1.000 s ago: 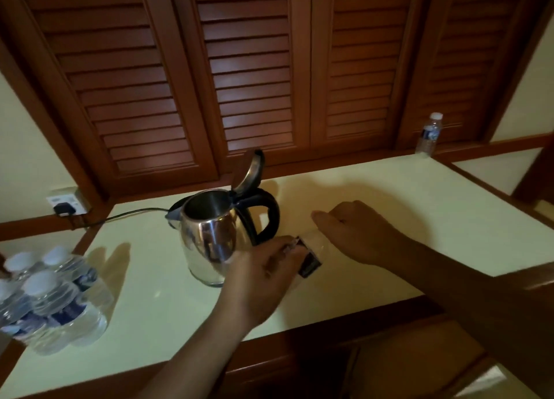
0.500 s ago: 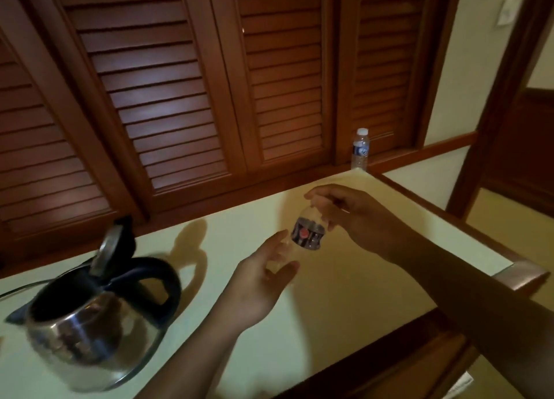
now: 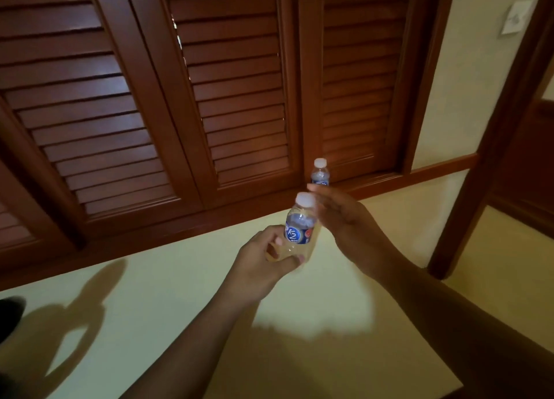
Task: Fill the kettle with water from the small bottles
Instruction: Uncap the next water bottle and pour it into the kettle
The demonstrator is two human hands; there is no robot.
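- 2 hands on task: left hand (image 3: 263,260) wraps lower body of small bottle (image 3: 299,230), held upright, cap on.
- Right hand (image 3: 344,221) loosely open, empty, fingers just beside cap (image 3: 305,200) — nearer for unscrewing.
- Kettle (image 3: 9,311) far left, barely in frame; 2nd bottle (image 3: 320,172) behind.

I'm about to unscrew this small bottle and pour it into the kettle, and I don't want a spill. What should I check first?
1. Held bottle gripped: ok, left hand wraps its lower half.
2. Bottle upright: ok.
3. White cap still on: ok.
4. Right hand on the cap: not ok, open beside it.
5. Kettle in view with lid open: cannot tell, only its shadow shows.
6. Spare bottle clear of the hands: ok, standing behind by the shutters.
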